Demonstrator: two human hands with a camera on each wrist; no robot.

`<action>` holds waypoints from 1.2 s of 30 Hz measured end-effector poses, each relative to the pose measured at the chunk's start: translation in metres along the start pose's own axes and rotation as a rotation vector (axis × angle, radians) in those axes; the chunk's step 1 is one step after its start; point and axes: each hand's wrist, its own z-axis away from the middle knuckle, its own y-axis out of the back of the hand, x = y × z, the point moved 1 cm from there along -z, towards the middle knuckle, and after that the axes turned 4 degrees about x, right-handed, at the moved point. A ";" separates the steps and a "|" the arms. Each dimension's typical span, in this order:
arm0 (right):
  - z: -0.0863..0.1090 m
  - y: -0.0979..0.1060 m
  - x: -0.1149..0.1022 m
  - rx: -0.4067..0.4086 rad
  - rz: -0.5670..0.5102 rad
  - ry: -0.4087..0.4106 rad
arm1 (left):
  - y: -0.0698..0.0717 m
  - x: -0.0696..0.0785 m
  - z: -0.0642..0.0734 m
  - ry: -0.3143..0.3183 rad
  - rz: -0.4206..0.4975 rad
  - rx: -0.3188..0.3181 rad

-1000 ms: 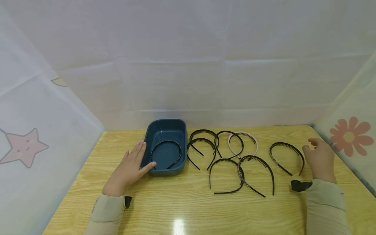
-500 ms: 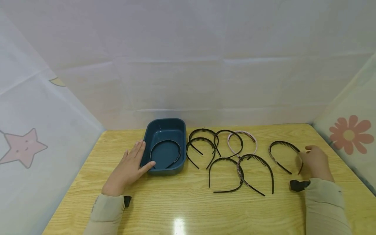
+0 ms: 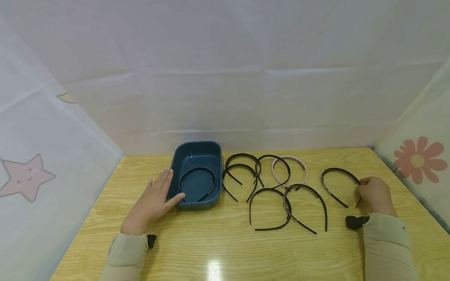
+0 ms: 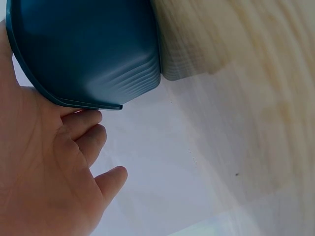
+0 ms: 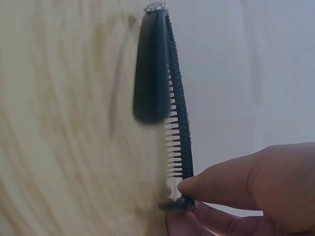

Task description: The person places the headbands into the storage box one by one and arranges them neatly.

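Observation:
In the head view my right hand (image 3: 377, 195) pinches the right arm of a black toothed headband (image 3: 338, 169) at the far right of the group. The right wrist view shows thumb and fingers closed on that headband (image 5: 183, 123), its comb teeth and glittery trim visible. My left hand (image 3: 150, 205) lies with fairly straight fingers along the left side of a dark blue plastic bin (image 3: 200, 206), thumb over the near rim. Up close, the left wrist view has the bin's wall (image 4: 93, 54) against the fingers. One dark headband (image 3: 198, 168) lies inside the bin.
Right of the bin, several black headbands (image 3: 270, 190) lie on the wood-grain table (image 3: 197, 246), some overlapping. Among them is a pink headband (image 3: 305, 168) with dark teeth. A pale cloth wall (image 3: 225, 97) stands behind the table, with printed cloth on both sides.
My right hand has moved left onto the far-right headband and now pinches its arm. My left hand stays at the bin; the other headbands lie as before.

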 end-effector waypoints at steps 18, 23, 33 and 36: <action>0.002 0.005 0.001 0.004 -0.077 -0.069 | -0.001 -0.001 0.000 0.003 -0.007 0.000; 0.001 0.007 0.003 -0.016 -0.156 -0.132 | -0.003 -0.001 0.000 -0.002 -0.006 0.008; 0.001 0.006 0.002 -0.065 -0.527 -0.211 | -0.002 -0.002 -0.001 0.001 -0.008 0.001; 0.000 0.005 -0.001 -0.057 -0.584 -0.224 | -0.002 -0.002 -0.001 0.001 -0.001 -0.002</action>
